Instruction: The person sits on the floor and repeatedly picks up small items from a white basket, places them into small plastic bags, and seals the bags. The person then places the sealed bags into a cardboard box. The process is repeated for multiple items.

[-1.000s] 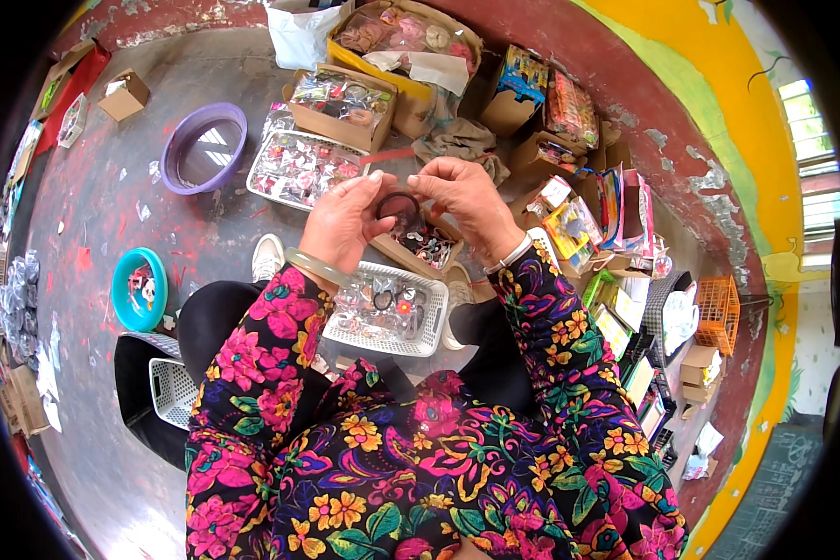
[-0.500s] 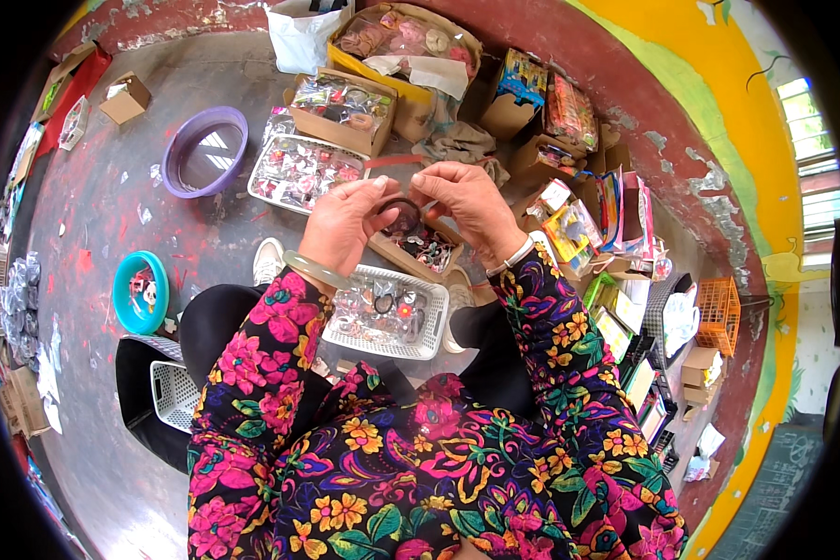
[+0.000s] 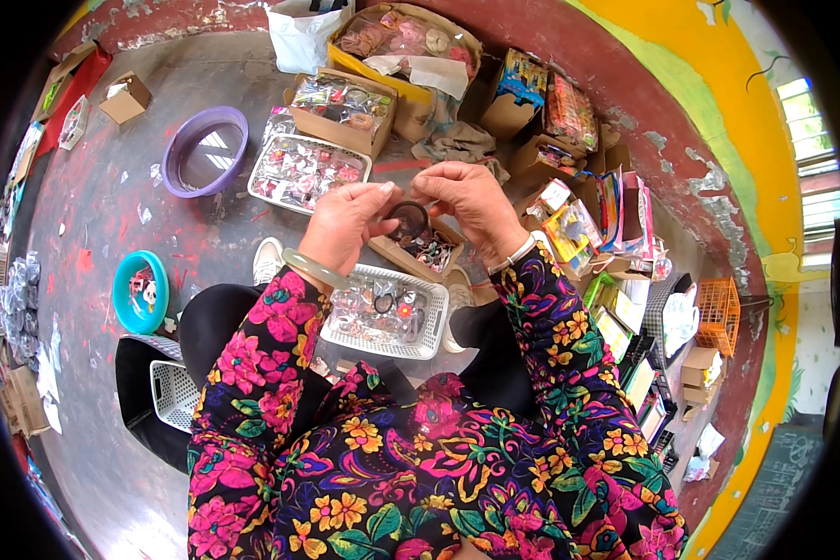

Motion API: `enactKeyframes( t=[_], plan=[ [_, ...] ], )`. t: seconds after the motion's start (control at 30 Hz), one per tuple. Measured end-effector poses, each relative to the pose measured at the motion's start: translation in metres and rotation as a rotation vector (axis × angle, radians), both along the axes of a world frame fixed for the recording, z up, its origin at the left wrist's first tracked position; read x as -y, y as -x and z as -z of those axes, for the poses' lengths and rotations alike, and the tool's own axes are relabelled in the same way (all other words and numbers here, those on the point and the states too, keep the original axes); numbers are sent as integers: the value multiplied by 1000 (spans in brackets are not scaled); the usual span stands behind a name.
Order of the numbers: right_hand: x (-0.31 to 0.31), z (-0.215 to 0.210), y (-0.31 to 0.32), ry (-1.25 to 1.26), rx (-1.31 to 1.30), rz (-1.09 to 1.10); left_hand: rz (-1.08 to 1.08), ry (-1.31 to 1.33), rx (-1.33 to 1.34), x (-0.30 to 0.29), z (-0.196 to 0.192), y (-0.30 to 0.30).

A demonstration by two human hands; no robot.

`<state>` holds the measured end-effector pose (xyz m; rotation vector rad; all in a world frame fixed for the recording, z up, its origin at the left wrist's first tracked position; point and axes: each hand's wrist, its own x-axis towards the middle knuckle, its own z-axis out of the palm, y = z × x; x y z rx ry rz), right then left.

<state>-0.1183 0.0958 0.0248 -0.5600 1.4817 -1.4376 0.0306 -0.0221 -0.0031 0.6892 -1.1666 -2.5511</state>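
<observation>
My left hand (image 3: pixel 343 222) and my right hand (image 3: pixel 471 203) are raised close together, fingertips pinched. Between them hangs a dark round hair band (image 3: pixel 408 222), next to the fingers of my left hand. A clear wrapping may be around it, but I cannot make that out. What the right fingertips pinch is too small to tell. Below the hands, a white plastic basket (image 3: pixel 431 329) holds bagged hair bands and small ornaments. Just beyond it, a cardboard box (image 3: pixel 411 259) is filled with small dark and coloured pieces, partly covered by the hands.
Farther off stands a white tray (image 3: pixel 263 193) of bagged accessories beside a packed carton (image 3: pixel 338 133). A purple basin (image 3: pixel 170 168) and a teal basin (image 3: pixel 124 308) sit on the floor to the left. Several cartons and packages line the right wall, with an orange crate (image 3: pixel 720 317).
The dark hair band has shifted and turned slightly, showing a rounder loop between my hands. Both hands stay in nearly the same place.
</observation>
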Motion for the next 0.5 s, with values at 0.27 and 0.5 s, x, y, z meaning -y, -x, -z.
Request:
enactKeyframes(
  t=[0.27,0.5],
  plan=[
    [2,8,-3,28,-18,-17,31,-63,-63,5,-2,1],
    [5,2,-12,41,-51,-26,3,-120,-140,1,-7,0]
  ],
)
